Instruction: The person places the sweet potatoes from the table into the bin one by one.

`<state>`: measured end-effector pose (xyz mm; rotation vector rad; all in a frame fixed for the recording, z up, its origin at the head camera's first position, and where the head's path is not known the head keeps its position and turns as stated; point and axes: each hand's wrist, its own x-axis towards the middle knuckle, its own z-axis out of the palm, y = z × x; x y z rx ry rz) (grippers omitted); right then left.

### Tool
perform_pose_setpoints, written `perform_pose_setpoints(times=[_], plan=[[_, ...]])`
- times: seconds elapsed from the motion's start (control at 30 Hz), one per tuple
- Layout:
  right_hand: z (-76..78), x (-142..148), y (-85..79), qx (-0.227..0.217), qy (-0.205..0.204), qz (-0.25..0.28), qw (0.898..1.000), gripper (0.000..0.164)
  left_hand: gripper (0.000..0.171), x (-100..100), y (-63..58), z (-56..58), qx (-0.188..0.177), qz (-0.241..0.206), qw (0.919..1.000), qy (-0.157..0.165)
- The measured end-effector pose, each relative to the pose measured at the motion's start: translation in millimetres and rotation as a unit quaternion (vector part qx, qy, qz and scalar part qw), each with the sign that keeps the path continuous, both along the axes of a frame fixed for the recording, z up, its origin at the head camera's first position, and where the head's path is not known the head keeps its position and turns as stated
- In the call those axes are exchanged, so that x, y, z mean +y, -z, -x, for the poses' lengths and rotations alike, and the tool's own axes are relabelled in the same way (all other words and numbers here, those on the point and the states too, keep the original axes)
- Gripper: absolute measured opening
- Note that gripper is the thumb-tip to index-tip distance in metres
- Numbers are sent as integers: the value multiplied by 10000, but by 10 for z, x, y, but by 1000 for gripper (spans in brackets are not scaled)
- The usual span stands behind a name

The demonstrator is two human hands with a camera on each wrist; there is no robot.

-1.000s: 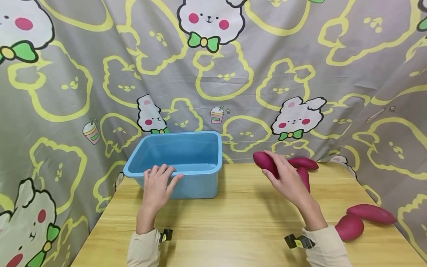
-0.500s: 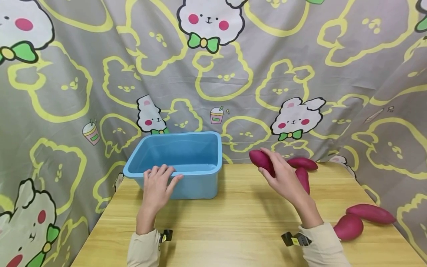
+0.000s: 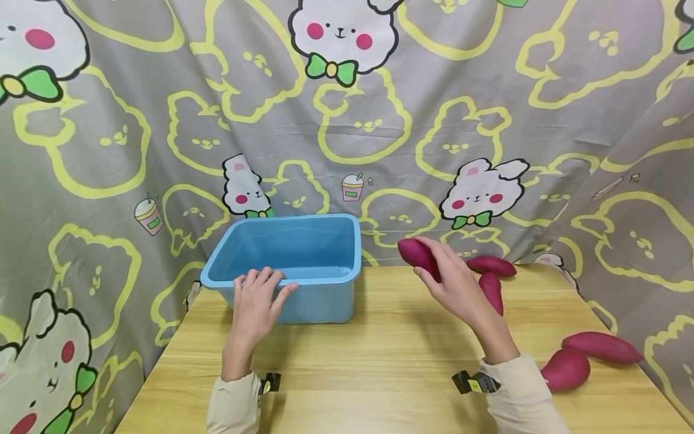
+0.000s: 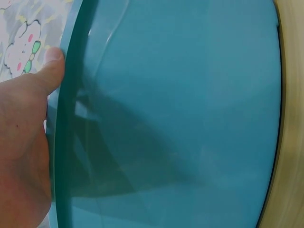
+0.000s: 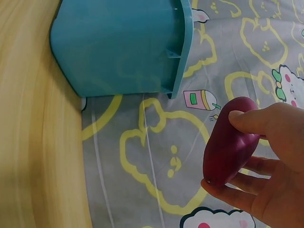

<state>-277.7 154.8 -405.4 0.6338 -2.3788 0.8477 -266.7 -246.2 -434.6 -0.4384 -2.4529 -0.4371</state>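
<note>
My right hand (image 3: 458,286) holds a purple-red sweet potato (image 3: 417,254) up above the table, right of the blue plastic bin (image 3: 320,301). In the right wrist view, the thumb lies on one side of the sweet potato (image 5: 230,142) and the fingers wrap the other. My left hand (image 3: 256,304) grips the bin's near rim, its fingers hooked over the edge. Seen from the left wrist, the thumb (image 4: 53,64) rests at the rim, beside the bin's outer wall (image 4: 190,104). The bin's visible inside holds nothing.
Behind the right hand lie two more sweet potatoes, one at the back (image 3: 493,266) and one closer (image 3: 491,292). Another pair, a long one (image 3: 602,348) and a rounder one (image 3: 566,369), sits near the right sleeve. A patterned grey curtain (image 3: 379,138) surrounds the wooden table (image 3: 347,374).
My right hand has moved slightly left and up with the sweet potato, toward the bin. The left hand and the bin have stayed still.
</note>
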Motion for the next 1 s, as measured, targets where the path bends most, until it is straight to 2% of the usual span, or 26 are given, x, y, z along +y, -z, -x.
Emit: perform_pose_setpoints(times=[0.27, 0.73, 1.0], plan=[[16, -99, -66, -84, -19, -41, 10000, 60, 29, -19, 13, 6, 22, 23, 10000, -19], [67, -215, -87, -208, -232, 10, 9995, 62, 29, -5, 1, 5, 112, 41, 9999, 48], [113, -302, -108, -105, -307, 54, 9995, 61, 32, -15, 14, 14, 69, 51, 10000, 13]])
